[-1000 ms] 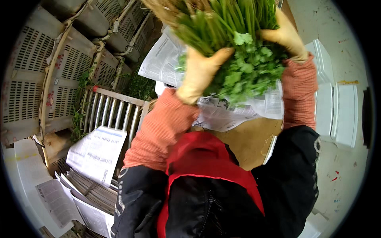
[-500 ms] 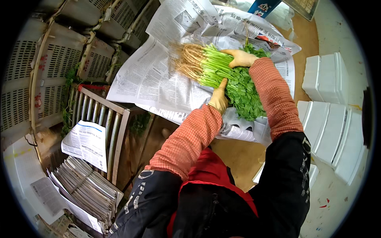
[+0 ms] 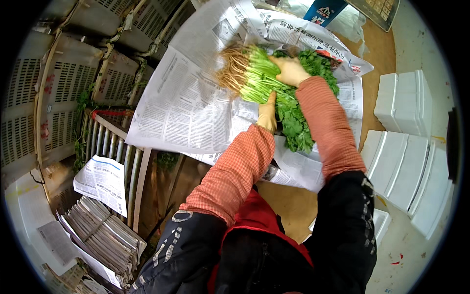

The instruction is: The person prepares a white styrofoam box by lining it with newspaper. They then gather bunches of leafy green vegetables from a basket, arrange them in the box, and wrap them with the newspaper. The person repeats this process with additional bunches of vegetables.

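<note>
A thick bunch of coriander-like greens (image 3: pixel 292 120), with brown roots, pale green stems and dark leaves, lies on spread newspaper sheets (image 3: pixel 183 103). Its roots (image 3: pixel 231 68) point left and its leaves right. My left hand (image 3: pixel 267 115), in a pale yellow glove, grips the near side of the stems with the thumb on top. Over the far side, my right hand (image 3: pixel 291 72) is wrapped round the upper stems, in a similar pale glove. The fingers beneath the bunch are hidden.
Grey slotted plastic crates (image 3: pixel 63 93) stand at the left. A metal-barred rack (image 3: pixel 120 147) and a tied newspaper stack (image 3: pixel 105 235) are nearer. White foam boxes (image 3: pixel 406 161) line the right. A blue box (image 3: pixel 324 12) and a scale-like device (image 3: pixel 374 12) sit at the back.
My right hand has shifted left along the stems. The bunch has turned slightly, its leaves spreading further apart and more leaves showing beyond my right wrist. My left hand keeps its hold.
</note>
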A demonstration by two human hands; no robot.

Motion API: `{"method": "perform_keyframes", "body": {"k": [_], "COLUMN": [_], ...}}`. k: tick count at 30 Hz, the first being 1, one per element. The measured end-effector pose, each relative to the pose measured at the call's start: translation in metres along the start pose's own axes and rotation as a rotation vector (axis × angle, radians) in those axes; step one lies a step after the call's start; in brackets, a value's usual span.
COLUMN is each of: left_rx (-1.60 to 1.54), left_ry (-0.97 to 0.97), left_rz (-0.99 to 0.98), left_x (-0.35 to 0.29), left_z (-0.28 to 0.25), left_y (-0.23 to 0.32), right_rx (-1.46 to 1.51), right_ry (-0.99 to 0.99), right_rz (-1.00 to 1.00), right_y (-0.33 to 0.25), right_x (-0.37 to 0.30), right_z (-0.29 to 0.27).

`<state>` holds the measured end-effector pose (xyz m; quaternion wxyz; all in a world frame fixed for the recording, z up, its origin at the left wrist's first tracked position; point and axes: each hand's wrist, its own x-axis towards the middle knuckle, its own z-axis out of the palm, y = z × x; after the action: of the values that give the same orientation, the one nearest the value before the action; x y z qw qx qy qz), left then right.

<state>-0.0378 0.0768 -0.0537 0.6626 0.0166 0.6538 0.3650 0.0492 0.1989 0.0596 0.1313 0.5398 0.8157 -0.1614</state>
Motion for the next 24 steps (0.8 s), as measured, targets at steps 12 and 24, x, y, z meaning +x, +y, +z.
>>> {"method": "perform_keyframes", "body": {"k": [12, 24], "left_rx": [0.161, 0.458], "left_ry": [0.01, -0.018], "left_rz": [0.082, 1.014], "left_x": [-0.02, -0.137], "left_z": [-0.008, -0.022], "left_y": [0.003, 0.064], "right_rx": [0.438, 0.132], "right_ry": [0.538, 0.128], "right_rz": [0.407, 0.451], "right_y": [0.037, 0.039], "right_x": [-0.006, 0.046], "right_z": [0.022, 0.02]}}
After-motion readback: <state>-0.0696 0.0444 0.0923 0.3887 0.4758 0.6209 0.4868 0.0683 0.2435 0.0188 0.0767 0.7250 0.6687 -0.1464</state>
